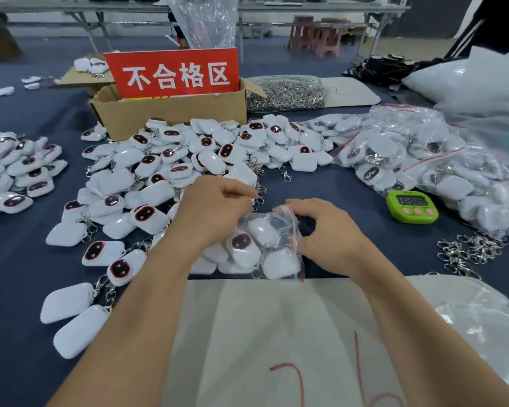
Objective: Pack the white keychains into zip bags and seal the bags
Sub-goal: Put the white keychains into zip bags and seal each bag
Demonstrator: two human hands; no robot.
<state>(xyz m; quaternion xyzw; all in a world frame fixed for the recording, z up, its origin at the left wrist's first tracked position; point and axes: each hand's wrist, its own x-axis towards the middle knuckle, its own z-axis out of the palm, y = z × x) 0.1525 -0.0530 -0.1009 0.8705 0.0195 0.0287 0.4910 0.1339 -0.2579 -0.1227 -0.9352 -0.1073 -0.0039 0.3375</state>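
The right hand [325, 230] pinches the open mouth of the zip bag [276, 254], an edge running near-to-far on its right side. The bag lies on the table [350, 183] between both hands, white keychains [244, 245] inside. The left hand [215, 210] curls over the left edge; whether its grip holds anything, I cannot tell.

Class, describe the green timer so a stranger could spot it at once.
On the right side of the blue table lies a heap of filled clear bags; the timer sits at its near edge. It alone is bright green, with three pink buttons.
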